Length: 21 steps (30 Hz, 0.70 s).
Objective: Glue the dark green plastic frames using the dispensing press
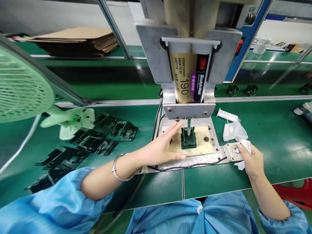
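Observation:
My left hand (165, 144) is open at the left side of a small dark plastic part (188, 143), thumb and fingers spread. The part sits on a cream pad (203, 139) bolted to a metal base plate (198, 160). Straight above it, a dispenser's thin nozzle (188, 125) points down into the part. The dispenser holds a 3M Scotch-Weld adhesive cartridge (186, 76). My right hand (253, 161) is closed on a crumpled white tissue (245, 145). Its thumb lies beside a round metal button (237, 150) on the plate's right end.
Several dark plastic parts (92, 141) lie at the left, by a green clip fan (70, 120). More parts (232, 90) stand along the back. Right of the dispenser are a small white tube (228, 115) and a crumpled white wipe (235, 131). Cardboard sheets (75, 40) are stacked on the shelf.

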### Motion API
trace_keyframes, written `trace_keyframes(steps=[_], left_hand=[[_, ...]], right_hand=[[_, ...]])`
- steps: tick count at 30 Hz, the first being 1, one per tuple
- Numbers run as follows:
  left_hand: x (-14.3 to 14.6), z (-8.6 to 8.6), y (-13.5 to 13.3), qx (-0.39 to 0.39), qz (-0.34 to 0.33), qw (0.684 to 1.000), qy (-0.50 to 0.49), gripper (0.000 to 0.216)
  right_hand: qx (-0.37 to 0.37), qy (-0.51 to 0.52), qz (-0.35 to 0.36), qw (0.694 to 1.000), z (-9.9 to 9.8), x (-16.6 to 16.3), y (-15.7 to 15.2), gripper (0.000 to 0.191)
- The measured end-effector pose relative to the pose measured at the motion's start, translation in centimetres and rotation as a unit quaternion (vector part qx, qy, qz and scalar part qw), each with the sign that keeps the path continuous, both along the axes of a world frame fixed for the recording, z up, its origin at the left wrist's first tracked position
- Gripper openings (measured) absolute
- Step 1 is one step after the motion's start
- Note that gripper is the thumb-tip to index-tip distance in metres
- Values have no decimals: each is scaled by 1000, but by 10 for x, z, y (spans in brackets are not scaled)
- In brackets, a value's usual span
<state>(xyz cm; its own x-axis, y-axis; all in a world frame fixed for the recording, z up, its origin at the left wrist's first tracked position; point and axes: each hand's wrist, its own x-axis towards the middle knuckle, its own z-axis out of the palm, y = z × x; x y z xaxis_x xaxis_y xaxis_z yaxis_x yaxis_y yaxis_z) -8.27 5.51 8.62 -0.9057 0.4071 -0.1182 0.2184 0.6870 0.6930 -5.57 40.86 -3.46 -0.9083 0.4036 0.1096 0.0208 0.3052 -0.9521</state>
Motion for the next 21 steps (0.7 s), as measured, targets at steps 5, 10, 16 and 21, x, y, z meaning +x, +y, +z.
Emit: trace_keyframes(steps=[5,10,16,21], left_hand=[[37,6,-54,-20,204,972,117,73],[78,-19,-93,124,310,940,-68,71],[91,-42,-75,238,364,899,-51,59],[87,-57,-63,317,396,861,-28,50]], right_hand=[[-7,-16,-17,1000,4,1,0,53],[4,-88,-52,995,11,3,2,64],[57,-155,-93,982,23,7,1,60],[61,-146,-104,982,29,6,-3,62]])
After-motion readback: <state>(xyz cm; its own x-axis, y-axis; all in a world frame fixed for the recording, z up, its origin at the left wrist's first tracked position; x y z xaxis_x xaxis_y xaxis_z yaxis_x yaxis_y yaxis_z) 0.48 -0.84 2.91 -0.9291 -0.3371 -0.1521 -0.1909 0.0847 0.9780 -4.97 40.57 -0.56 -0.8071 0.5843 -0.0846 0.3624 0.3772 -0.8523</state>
